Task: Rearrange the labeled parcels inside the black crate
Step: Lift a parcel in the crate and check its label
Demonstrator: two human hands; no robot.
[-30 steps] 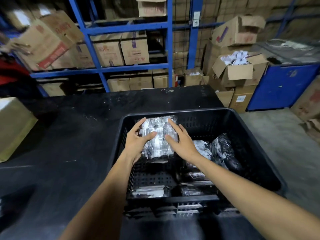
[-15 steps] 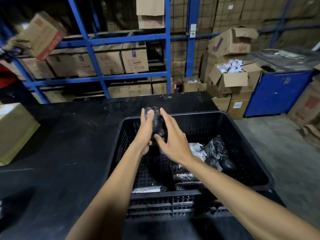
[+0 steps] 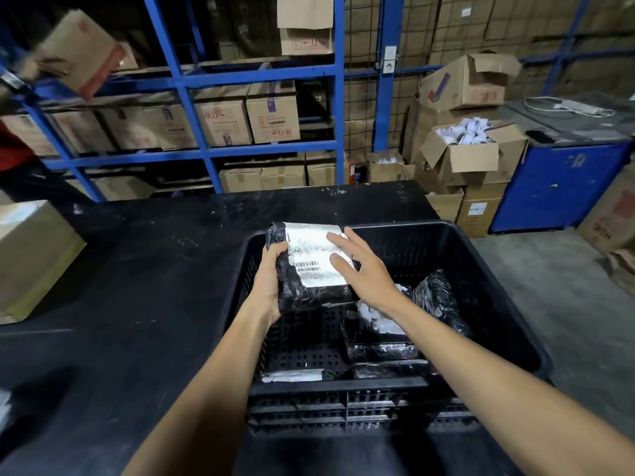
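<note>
A black plastic crate [image 3: 488, 242] stands on a black table. My left hand [image 3: 269, 280] grips the left edge of a black-wrapped parcel with a white barcode label [image 3: 309, 255], held above the crate's far left corner with the label facing me. My right hand [image 3: 360, 269] lies flat on the label's right side with its fingers spread. Inside the crate lie several more black parcels: one with a crumpled white label [image 3: 376, 324], a bulky one at the right [image 3: 436, 300], and a flat one near the front wall [image 3: 292, 375].
The black table [image 3: 137, 286] stretches left of the crate, with a cardboard box [image 3: 31, 255] at its left edge. Blue shelving [image 3: 206, 152] full of cartons stands behind. Open cartons [image 3: 470, 156] and a blue cabinet [image 3: 556, 187] stand at the right.
The parcel was lifted off the pile, turned on edge, and now faces me label-up, higher and nearer the crate's far left corner. My left hand shifted to grip its left edge.
</note>
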